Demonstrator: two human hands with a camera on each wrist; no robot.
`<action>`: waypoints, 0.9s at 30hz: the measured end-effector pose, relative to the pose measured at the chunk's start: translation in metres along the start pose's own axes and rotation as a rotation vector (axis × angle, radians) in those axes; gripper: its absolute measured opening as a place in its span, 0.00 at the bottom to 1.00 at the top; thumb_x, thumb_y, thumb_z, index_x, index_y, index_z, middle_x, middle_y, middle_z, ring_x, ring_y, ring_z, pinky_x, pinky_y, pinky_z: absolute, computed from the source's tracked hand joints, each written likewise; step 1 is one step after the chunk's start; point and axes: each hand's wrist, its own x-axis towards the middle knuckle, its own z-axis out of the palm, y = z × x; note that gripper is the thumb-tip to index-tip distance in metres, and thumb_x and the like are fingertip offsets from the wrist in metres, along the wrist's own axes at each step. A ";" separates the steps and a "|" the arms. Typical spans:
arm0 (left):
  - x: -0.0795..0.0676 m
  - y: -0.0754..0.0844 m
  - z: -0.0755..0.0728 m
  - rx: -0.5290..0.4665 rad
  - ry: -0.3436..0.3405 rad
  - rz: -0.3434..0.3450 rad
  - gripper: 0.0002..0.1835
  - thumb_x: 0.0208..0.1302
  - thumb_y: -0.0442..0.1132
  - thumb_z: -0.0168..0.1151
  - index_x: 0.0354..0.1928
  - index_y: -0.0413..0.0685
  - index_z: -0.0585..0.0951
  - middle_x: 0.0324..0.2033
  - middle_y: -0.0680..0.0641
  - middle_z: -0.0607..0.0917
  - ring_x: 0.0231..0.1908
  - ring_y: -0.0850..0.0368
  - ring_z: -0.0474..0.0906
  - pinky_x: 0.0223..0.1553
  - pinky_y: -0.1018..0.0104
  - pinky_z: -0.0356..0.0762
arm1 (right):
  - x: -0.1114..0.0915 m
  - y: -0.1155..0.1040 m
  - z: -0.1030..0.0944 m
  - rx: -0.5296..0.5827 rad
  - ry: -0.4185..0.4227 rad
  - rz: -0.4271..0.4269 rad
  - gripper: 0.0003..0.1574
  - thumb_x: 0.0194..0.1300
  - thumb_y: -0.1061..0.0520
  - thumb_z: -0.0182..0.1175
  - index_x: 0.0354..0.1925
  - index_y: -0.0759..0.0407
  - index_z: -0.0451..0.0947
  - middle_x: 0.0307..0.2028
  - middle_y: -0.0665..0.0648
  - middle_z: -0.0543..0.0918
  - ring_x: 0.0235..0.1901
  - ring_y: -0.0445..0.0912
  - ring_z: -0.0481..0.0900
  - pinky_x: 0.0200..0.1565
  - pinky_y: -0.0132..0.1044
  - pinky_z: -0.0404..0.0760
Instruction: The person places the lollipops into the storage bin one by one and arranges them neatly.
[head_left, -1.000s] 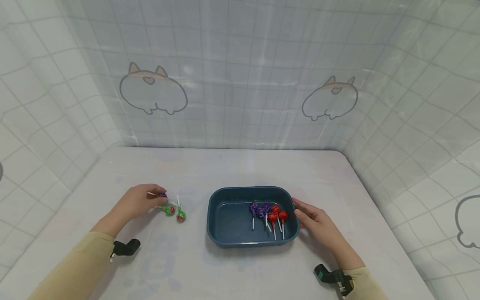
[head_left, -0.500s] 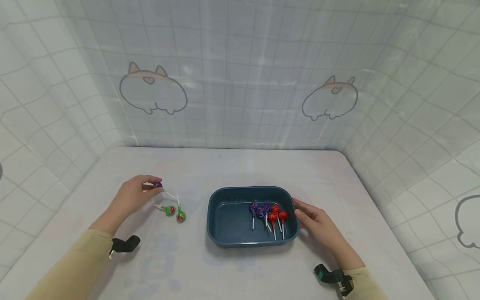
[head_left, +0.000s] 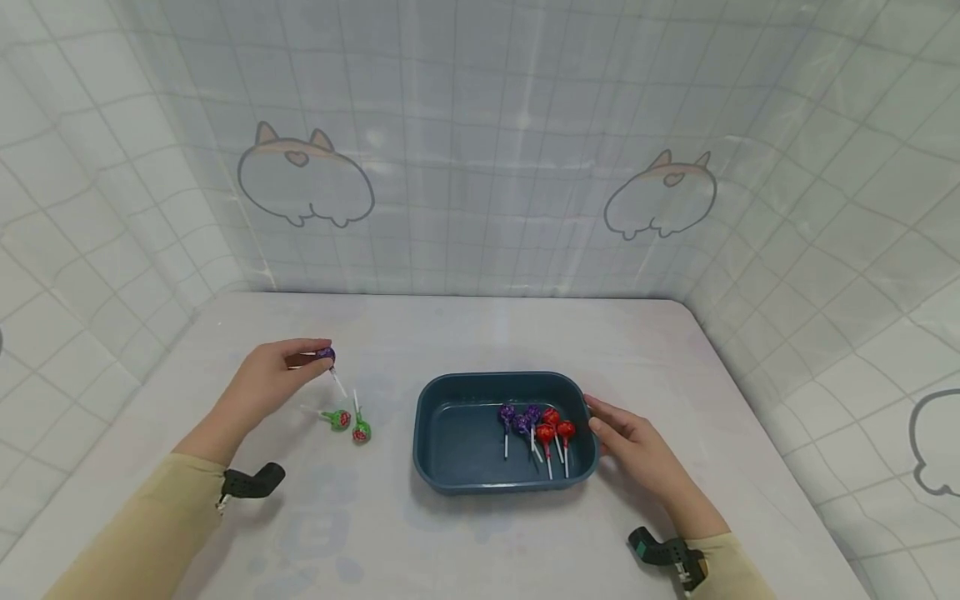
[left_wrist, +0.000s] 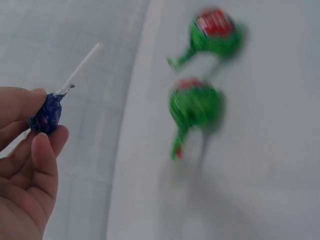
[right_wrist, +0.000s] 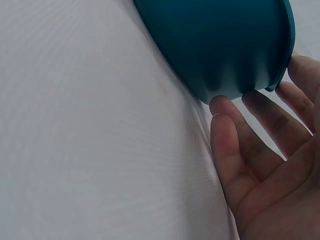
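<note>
My left hand [head_left: 273,377] pinches a purple-wrapped lollipop [left_wrist: 47,114] by its candy head, the white stick pointing away from the fingers. Below it on the table lie two green lollipops [head_left: 361,432] with red patches, blurred in the left wrist view. At the right end of a dark blue rectangular tray [head_left: 450,490], my right hand [head_left: 637,442] rests its fingertips against the outer wall, fingers fairly straight. Inside the tray's right half are several purple lollipops [head_left: 507,414] and red lollipops [head_left: 546,433], sticks toward the near side.
A white-covered table [head_left: 375,533] carries everything. Tile-patterned curtains with cartoon drawings [head_left: 306,182] enclose its back and both sides. Each wrist wears a black camera mount [head_left: 253,482].
My left hand has lifted the purple lollipop up and away from beside the green ones, and its stick has swung to point downward. The right hand and the tray stay put.
</note>
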 end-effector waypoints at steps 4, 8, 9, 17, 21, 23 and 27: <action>-0.002 0.020 0.002 -0.049 -0.033 0.017 0.30 0.66 0.62 0.61 0.63 0.54 0.78 0.50 0.48 0.85 0.52 0.48 0.80 0.50 0.47 0.77 | -0.001 -0.001 0.000 -0.001 -0.001 0.001 0.29 0.73 0.48 0.57 0.69 0.50 0.70 0.65 0.57 0.73 0.52 0.49 0.81 0.43 0.37 0.84; -0.003 0.039 0.006 -0.089 -0.065 0.057 0.29 0.64 0.60 0.63 0.62 0.53 0.80 0.48 0.51 0.86 0.49 0.53 0.81 0.49 0.53 0.78 | -0.004 -0.015 0.002 -0.027 0.004 0.007 0.28 0.75 0.51 0.56 0.69 0.55 0.70 0.65 0.60 0.73 0.53 0.52 0.80 0.43 0.37 0.84; -0.004 0.043 0.007 -0.100 -0.075 0.065 0.29 0.64 0.60 0.64 0.61 0.53 0.80 0.48 0.51 0.86 0.49 0.55 0.82 0.49 0.55 0.79 | -0.004 -0.019 0.003 -0.032 0.005 0.010 0.28 0.75 0.52 0.56 0.69 0.56 0.69 0.65 0.61 0.73 0.53 0.53 0.80 0.43 0.37 0.83; 0.004 0.068 0.020 -0.157 -0.151 0.150 0.27 0.64 0.57 0.66 0.59 0.51 0.81 0.48 0.53 0.86 0.50 0.56 0.82 0.51 0.54 0.79 | 0.000 -0.001 0.001 -0.014 0.006 0.016 0.29 0.74 0.49 0.57 0.70 0.51 0.69 0.66 0.58 0.73 0.52 0.49 0.81 0.42 0.37 0.84; 0.008 0.081 0.028 -0.167 -0.181 0.169 0.24 0.64 0.55 0.67 0.58 0.52 0.82 0.47 0.54 0.86 0.49 0.57 0.82 0.51 0.54 0.80 | 0.001 0.000 0.001 0.003 -0.005 0.001 0.30 0.74 0.48 0.57 0.70 0.50 0.69 0.66 0.59 0.73 0.50 0.48 0.82 0.43 0.38 0.84; 0.010 0.087 0.033 -0.166 -0.201 0.175 0.24 0.63 0.55 0.68 0.57 0.53 0.82 0.46 0.55 0.86 0.48 0.58 0.83 0.50 0.55 0.80 | 0.001 -0.001 0.002 0.005 -0.006 -0.004 0.30 0.74 0.48 0.57 0.70 0.51 0.69 0.66 0.59 0.73 0.50 0.48 0.82 0.43 0.37 0.84; 0.014 0.099 0.044 -0.160 -0.247 0.205 0.24 0.62 0.57 0.68 0.56 0.54 0.83 0.45 0.56 0.86 0.47 0.60 0.83 0.49 0.57 0.81 | 0.000 -0.002 0.002 -0.002 -0.001 0.000 0.30 0.73 0.47 0.57 0.70 0.50 0.69 0.66 0.59 0.73 0.50 0.48 0.82 0.43 0.37 0.84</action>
